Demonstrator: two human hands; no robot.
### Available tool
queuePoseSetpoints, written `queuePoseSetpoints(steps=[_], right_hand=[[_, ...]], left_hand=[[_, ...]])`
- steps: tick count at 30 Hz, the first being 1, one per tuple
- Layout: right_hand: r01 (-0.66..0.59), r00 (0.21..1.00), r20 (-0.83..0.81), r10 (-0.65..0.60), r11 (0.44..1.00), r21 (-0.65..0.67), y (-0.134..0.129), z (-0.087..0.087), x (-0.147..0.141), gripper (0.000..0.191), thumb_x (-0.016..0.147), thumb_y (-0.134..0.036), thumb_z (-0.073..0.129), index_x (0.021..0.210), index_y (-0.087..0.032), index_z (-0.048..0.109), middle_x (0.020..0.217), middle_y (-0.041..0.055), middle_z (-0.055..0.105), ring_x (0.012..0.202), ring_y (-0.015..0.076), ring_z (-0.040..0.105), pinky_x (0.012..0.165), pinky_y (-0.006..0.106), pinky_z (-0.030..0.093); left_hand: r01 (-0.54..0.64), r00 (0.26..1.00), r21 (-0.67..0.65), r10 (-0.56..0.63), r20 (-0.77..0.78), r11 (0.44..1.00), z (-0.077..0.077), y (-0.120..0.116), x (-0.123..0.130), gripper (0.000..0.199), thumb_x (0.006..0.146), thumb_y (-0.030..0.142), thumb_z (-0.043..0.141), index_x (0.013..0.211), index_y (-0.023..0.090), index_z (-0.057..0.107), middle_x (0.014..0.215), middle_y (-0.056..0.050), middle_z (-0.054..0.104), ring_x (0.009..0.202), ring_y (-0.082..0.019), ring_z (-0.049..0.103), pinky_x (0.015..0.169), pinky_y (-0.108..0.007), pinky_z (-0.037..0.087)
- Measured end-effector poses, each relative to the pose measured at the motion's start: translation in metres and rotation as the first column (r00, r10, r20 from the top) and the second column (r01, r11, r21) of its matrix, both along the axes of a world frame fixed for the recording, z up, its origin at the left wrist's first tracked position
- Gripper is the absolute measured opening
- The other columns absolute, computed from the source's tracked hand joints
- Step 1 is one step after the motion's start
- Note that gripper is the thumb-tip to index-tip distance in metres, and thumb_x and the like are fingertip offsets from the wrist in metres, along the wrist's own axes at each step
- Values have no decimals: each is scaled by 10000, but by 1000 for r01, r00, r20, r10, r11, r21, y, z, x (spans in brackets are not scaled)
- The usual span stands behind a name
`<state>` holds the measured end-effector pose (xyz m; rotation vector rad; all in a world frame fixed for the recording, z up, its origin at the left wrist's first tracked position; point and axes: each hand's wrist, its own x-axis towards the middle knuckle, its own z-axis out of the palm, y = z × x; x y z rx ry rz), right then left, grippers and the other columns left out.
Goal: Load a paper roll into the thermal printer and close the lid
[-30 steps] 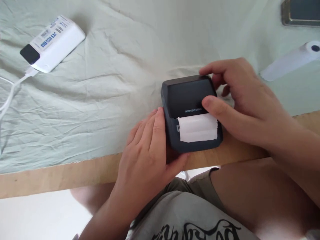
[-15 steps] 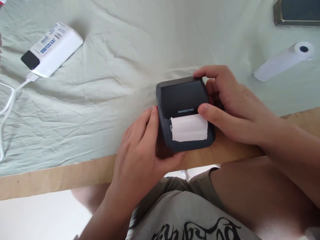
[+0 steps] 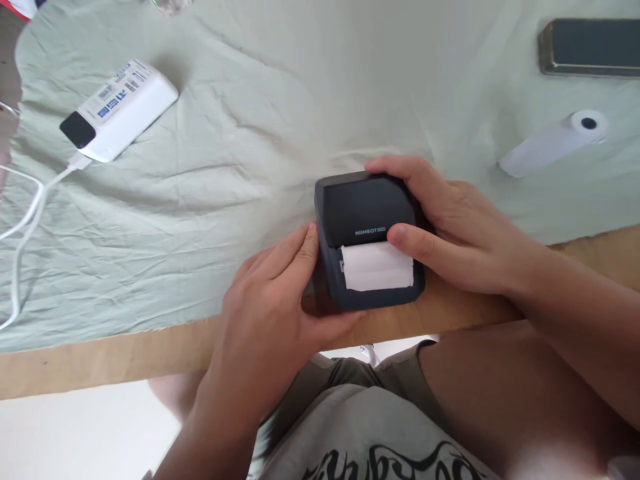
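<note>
A dark label printer (image 3: 367,210) marked NIIMBOT is near the table's front edge, its lid down. From its slot a short strip of white paper (image 3: 379,267) sticks out over the front. My left hand (image 3: 273,293) grips the printer's left side, thumb along the lower front edge and fingers against the side. My right hand (image 3: 450,227) wraps the right side, with the thumb on the lid just above the paper and the index finger over the back edge. Its other fingers are partly hidden behind the printer.
At the left lies a white power bank (image 3: 135,110) with a white cable (image 3: 37,207) plugged in. A roll of white paper (image 3: 555,143) lies at the right, below a dark phone-like slab (image 3: 595,48). A pale green cloth (image 3: 240,133) covers the wooden table (image 3: 125,353).
My right index finger has slid left along the printer's back edge, and the thumb has shifted slightly left. The view has tilted, so the table's things appear lower.
</note>
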<state>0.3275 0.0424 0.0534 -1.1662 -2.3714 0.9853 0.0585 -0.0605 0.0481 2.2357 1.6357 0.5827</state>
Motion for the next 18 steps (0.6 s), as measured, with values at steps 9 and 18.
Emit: queuePoseSetpoints(steps=[9, 18], right_hand=[[116, 990, -67, -127, 981, -157, -2, 5, 9, 875, 1057, -665, 751, 1793, -267, 495, 830, -23, 675, 732, 207, 661, 678, 375, 513], [356, 933, -83, -350, 933, 60, -10, 47, -5, 481, 1180, -638, 661, 1609, -424, 685, 1276, 33, 814, 790, 168, 799, 539, 342, 534]], left_hand=[[-11, 999, 98, 16, -51, 995, -14, -7, 9, 1054, 981, 420, 891, 1880, 200, 388, 1696, -240, 770, 1482, -485, 828, 1189, -657, 739], [61, 995, 55, -56, -80, 997, -10, -8, 4, 991, 1145, 488, 751, 1951, 211, 245, 1758, -255, 714, 1577, -455, 760, 1284, -623, 665]])
